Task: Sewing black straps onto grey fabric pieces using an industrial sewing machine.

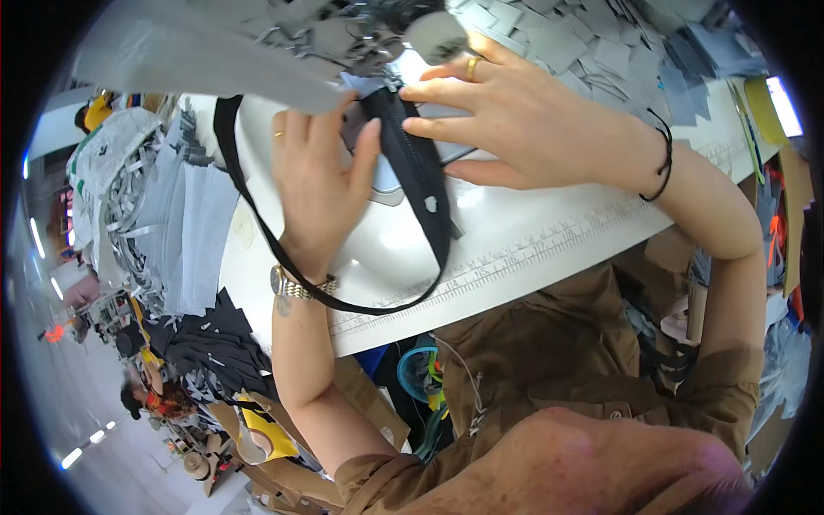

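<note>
A long black zipper strip [415,159] runs down from the metal presser-foot area of a sewing machine [378,56] at the top. It bends into a loop near the table edge and passes over my left wrist. My left hand [322,167] is left of the strip, fingers stretched forward and thumb apart, its tip close to the strip's edge. My right hand [515,120] lies to the right with fingers spread, fingertips at the strip's right edge. A small white mark [431,204] shows on the strip. The machine's head partly hides the fingertips and the strip's far end.
A printed ruler scale [515,257] runs along the near edge of the white table [378,249]. Many grey cut pieces [558,39] lie at the back right. Piled grey strips [184,223] and black fabric [215,343] are on the left. Another person [159,399] is far left.
</note>
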A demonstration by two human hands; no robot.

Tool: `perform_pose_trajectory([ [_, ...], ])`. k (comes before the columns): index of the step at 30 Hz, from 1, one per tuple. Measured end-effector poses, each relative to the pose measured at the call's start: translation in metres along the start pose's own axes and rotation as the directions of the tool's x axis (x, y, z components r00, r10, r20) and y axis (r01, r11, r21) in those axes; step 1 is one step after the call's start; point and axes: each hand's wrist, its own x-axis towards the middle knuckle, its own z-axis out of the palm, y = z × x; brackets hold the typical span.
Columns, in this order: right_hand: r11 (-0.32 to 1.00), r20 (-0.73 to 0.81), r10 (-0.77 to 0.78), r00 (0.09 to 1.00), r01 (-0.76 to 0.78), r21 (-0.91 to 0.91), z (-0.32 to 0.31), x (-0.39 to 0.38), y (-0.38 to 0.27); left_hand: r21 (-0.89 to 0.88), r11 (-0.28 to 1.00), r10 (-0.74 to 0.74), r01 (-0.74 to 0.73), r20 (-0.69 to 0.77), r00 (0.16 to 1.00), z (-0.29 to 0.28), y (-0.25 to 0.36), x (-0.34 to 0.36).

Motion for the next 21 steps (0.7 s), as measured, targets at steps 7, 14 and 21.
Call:
perform_pose_trajectory([
  [7, 0.999, -0.114, 0.013, 0.993, -0.019, -0.046, 0.011, 0.002, 0.000, 0.609, 0.775, -0.396, 0.170, 0.259, 0.881, -0.041, 0.008, -0.032],
  [14, 0.999, -0.151, -0.002, 0.988, -0.004, -0.039, 0.018, -0.002, 0.000, 0.902, 0.431, -0.191, 0.021, 0.069, 0.979, -0.102, 0.007, -0.067],
  [21, 0.988, -0.186, -0.122, 0.975, 0.100, -0.121, 0.022, 0.001, -0.005, 0.135, 0.985, 0.021, -0.103, 0.503, 0.864, -0.045, 0.037, -0.050],
])
